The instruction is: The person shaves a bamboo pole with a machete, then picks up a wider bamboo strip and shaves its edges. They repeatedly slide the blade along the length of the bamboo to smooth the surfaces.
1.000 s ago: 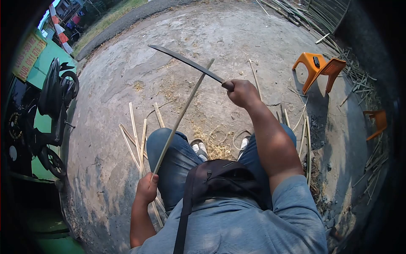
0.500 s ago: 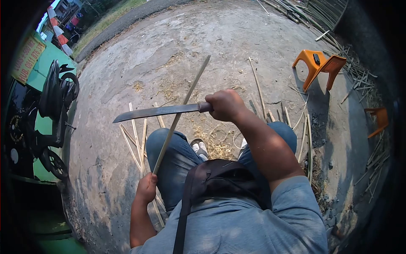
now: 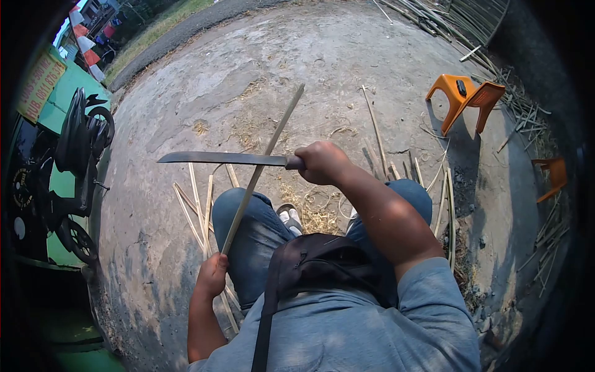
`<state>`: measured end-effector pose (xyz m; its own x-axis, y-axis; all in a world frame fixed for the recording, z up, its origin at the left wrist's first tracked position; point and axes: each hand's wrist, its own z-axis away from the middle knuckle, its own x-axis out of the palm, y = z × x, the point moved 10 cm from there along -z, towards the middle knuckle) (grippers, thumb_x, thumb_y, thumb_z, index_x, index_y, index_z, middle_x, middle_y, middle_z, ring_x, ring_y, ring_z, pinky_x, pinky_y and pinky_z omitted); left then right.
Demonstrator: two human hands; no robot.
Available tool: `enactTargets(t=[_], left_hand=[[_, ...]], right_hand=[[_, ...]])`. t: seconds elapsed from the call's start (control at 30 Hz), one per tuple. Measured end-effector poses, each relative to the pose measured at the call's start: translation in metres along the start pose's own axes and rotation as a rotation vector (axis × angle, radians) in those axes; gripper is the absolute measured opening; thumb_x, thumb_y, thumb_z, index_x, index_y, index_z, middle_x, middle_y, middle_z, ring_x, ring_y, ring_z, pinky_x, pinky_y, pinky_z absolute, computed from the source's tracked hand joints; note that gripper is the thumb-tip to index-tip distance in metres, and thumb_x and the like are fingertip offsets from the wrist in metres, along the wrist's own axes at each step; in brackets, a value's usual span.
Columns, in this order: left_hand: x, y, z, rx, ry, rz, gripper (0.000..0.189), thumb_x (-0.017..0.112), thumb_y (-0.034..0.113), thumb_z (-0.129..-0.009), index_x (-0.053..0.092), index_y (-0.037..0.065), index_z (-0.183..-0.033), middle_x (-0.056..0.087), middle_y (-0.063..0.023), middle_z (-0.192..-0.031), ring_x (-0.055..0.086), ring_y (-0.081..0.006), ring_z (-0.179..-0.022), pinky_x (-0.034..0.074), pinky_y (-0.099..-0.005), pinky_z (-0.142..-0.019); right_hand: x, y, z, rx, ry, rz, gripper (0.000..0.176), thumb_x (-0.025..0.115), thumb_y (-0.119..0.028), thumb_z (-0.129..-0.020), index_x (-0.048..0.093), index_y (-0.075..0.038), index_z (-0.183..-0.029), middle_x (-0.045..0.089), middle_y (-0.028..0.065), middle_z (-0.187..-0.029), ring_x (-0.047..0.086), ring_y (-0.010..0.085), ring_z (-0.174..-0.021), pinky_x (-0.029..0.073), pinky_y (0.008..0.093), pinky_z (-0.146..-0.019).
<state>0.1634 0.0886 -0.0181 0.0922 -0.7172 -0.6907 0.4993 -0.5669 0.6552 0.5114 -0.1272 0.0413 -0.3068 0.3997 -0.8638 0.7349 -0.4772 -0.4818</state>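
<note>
My right hand (image 3: 322, 162) is closed round the short handle of a long machete (image 3: 217, 158), whose blade points left and lies nearly level. The blade crosses a long thin bamboo strip (image 3: 250, 189) near its middle. My left hand (image 3: 212, 274) grips the strip's lower end beside my left knee, and the strip slants up and to the right, its far end free. Pale shavings (image 3: 319, 214) lie on the ground between my feet.
Cut strips (image 3: 193, 204) lie by my left leg, and more (image 3: 451, 217) by my right. An orange plastic chair (image 3: 465, 99) holding a small black object is at the right. A motorbike (image 3: 77, 161) stands at the left. Bamboo poles (image 3: 427, 22) are piled at the back right.
The machete and my right hand have shifted slightly left, and the blade's tip has risen so that it lies more level. My left hand still holds the strip in nearly the same place.
</note>
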Motion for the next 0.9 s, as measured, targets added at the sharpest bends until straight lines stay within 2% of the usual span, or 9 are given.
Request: enactTargets(t=[0.07,0.17,0.2,0.33,0.43,0.57,0.73,0.87,0.9], left_hand=[[-0.002,0.002,0.001,0.009,0.013,-0.021,0.076,0.041,0.069,-0.106,0.060,-0.002,-0.089,0.060,-0.0153,-0.073,0.061,-0.0272,-0.070,0.049,-0.0403,-0.069],[-0.003,0.004,0.004,0.020,0.030,-0.031,0.075,0.041,0.068,-0.107,0.060,-0.002,-0.089,0.060,-0.0144,-0.073,0.059,-0.0260,-0.070,0.049,-0.0395,-0.069],[-0.001,0.001,0.004,0.015,0.033,-0.005,0.075,0.041,0.068,-0.107,0.060,-0.002,-0.089,0.060,-0.0137,-0.073,0.059,-0.0252,-0.070,0.049,-0.0390,-0.069],[0.004,-0.015,0.001,-0.037,0.008,0.127,0.074,0.041,0.068,-0.107,0.060,-0.001,-0.090,0.060,-0.0098,-0.073,0.058,-0.0215,-0.072,0.048,-0.0367,-0.069],[0.002,-0.016,-0.001,-0.068,-0.027,0.148,0.073,0.042,0.068,-0.107,0.061,0.000,-0.090,0.059,-0.0059,-0.073,0.057,-0.0171,-0.070,0.047,-0.0341,-0.066],[0.007,-0.020,0.000,-0.165,-0.077,0.263,0.073,0.041,0.068,-0.107,0.061,0.001,-0.089,0.057,-0.0044,-0.071,0.054,-0.0139,-0.065,0.045,-0.0323,-0.061],[0.004,-0.015,0.000,-0.103,-0.047,0.180,0.073,0.041,0.068,-0.107,0.062,0.001,-0.089,0.058,-0.0046,-0.071,0.056,-0.0149,-0.066,0.046,-0.0328,-0.062],[0.005,-0.019,0.002,-0.044,-0.012,0.158,0.073,0.041,0.068,-0.107,0.062,0.000,-0.089,0.059,-0.0056,-0.073,0.058,-0.0174,-0.071,0.047,-0.0343,-0.066],[0.006,-0.019,0.001,-0.051,-0.012,0.163,0.073,0.041,0.068,-0.107,0.062,0.000,-0.089,0.059,-0.0059,-0.074,0.059,-0.0178,-0.072,0.048,-0.0346,-0.067]], right_hand=[[0.002,-0.033,0.003,-0.156,0.023,0.107,0.011,0.073,-0.025,-0.080,0.072,-0.016,-0.084,0.071,0.0100,-0.077,0.072,0.0356,-0.076,0.056,0.0495,-0.067],[-0.005,-0.039,0.000,-0.136,-0.030,0.181,0.011,0.073,-0.024,-0.079,0.075,-0.017,-0.088,0.075,0.0091,-0.082,0.075,0.0320,-0.083,0.057,0.0470,-0.071],[-0.007,-0.026,-0.001,-0.144,0.012,0.129,0.011,0.073,-0.026,-0.082,0.073,-0.015,-0.086,0.073,0.0107,-0.081,0.073,0.0354,-0.080,0.056,0.0486,-0.070],[-0.014,0.053,-0.006,0.322,0.004,-0.020,0.017,0.065,-0.024,-0.089,0.077,-0.017,-0.099,0.077,0.0147,-0.098,0.074,0.0364,-0.095,0.058,0.0484,-0.085],[-0.015,0.061,-0.004,0.331,0.026,-0.060,0.017,0.065,-0.024,-0.090,0.076,-0.016,-0.100,0.077,0.0150,-0.100,0.073,0.0367,-0.096,0.059,0.0485,-0.084],[-0.006,0.029,-0.001,0.220,-0.028,-0.113,0.018,0.066,-0.024,-0.088,0.077,-0.016,-0.100,0.076,0.0141,-0.098,0.073,0.0361,-0.096,0.059,0.0483,-0.083],[0.010,-0.039,0.002,-0.097,-0.084,0.165,0.011,0.071,-0.026,-0.082,0.076,-0.017,-0.087,0.075,0.0106,-0.083,0.075,0.0329,-0.085,0.058,0.0469,-0.075],[-0.003,-0.016,-0.005,-0.064,0.004,0.123,0.011,0.070,-0.026,-0.082,0.075,-0.016,-0.086,0.075,0.0105,-0.083,0.075,0.0326,-0.085,0.059,0.0472,-0.074],[-0.005,0.006,-0.007,0.014,0.080,0.061,0.012,0.071,-0.028,-0.085,0.073,-0.015,-0.085,0.072,0.0137,-0.078,0.072,0.0380,-0.079,0.058,0.0498,-0.073]])
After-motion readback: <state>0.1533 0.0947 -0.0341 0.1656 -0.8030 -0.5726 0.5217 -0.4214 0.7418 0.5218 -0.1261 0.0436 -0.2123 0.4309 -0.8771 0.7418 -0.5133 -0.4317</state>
